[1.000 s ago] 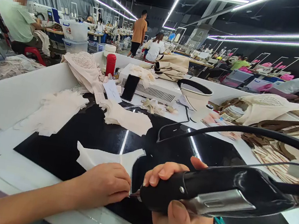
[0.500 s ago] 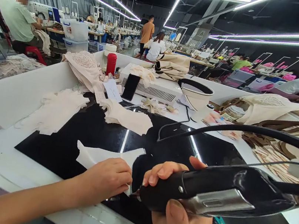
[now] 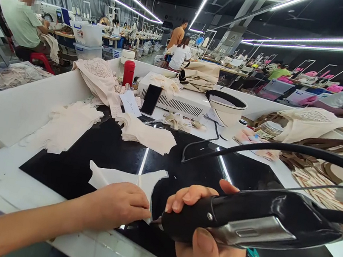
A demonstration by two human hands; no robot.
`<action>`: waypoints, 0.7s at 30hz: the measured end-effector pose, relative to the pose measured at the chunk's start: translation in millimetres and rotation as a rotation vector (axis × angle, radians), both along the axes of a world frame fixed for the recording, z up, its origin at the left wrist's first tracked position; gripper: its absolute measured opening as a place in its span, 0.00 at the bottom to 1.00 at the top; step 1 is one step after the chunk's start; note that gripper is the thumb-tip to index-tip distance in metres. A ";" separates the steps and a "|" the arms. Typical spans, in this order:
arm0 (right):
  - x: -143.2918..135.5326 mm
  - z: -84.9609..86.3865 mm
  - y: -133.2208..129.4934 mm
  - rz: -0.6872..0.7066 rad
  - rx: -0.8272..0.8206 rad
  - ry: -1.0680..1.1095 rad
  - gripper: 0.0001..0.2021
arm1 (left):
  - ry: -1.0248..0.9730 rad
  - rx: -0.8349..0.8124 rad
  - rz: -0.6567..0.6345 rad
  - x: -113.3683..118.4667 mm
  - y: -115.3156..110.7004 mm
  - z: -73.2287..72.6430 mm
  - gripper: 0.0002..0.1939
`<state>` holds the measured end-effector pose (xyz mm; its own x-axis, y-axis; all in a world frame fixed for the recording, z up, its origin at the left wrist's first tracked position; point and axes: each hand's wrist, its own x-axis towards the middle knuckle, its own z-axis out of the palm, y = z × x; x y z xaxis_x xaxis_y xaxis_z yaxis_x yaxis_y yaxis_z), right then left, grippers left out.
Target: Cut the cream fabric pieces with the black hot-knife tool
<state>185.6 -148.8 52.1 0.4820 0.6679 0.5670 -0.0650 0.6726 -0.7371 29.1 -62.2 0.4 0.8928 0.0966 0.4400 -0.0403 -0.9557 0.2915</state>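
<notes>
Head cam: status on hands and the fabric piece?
Left hand pressing white fabric piece flat on black mat. Right hand gripping black corded tool, tip at fabric edge. Fabric stacks behind, clear of the work.

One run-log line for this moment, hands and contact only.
left hand: pressing fabric piece flat on black mat | right hand: gripping black corded tool, tip at fabric edge
</notes>
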 end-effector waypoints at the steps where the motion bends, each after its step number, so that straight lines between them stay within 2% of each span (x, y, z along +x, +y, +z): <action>1: 0.0 0.1 -0.1 -0.005 -0.002 -0.002 0.24 | -0.013 0.023 -0.008 -0.3 0.7 0.8 0.09; 9: -1.1 1.4 0.3 -0.026 -0.014 0.004 0.25 | -0.047 0.134 -0.017 -0.1 2.4 1.2 0.08; 21: -1.3 3.5 1.0 -0.027 -0.016 0.003 0.25 | -0.071 0.108 -0.022 -3.1 2.3 1.2 0.08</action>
